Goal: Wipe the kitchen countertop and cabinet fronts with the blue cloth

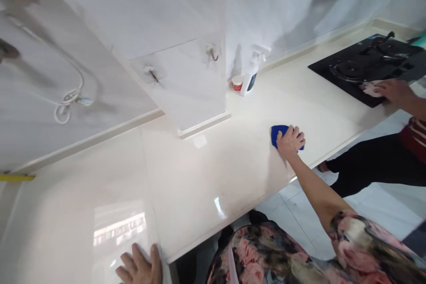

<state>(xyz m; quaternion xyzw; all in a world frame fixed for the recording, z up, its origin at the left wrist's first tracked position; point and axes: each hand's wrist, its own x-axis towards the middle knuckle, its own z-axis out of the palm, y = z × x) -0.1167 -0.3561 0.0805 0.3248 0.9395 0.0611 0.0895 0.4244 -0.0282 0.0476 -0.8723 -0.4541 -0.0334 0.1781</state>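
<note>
My right hand (pixel 289 143) presses a blue cloth (pixel 276 135) down onto the pale, glossy countertop (pixel 196 177), its fingers curled over the cloth. Parts of the cloth stick out to the left and right of the hand. At the bottom edge of the view, my left hand (pixel 141 266) rests on the counter with fingers spread and nothing in it.
Against the wall stand a white spray bottle (pixel 249 79) and a small red and white tub (pixel 237 83). A black gas hob (pixel 356 66) lies on the right, where a co-worker's hand (pixel 397 92) holds a pale cloth (pixel 372 88). Wall hooks (pixel 212 52) and a white cable (pixel 80 77) hang behind.
</note>
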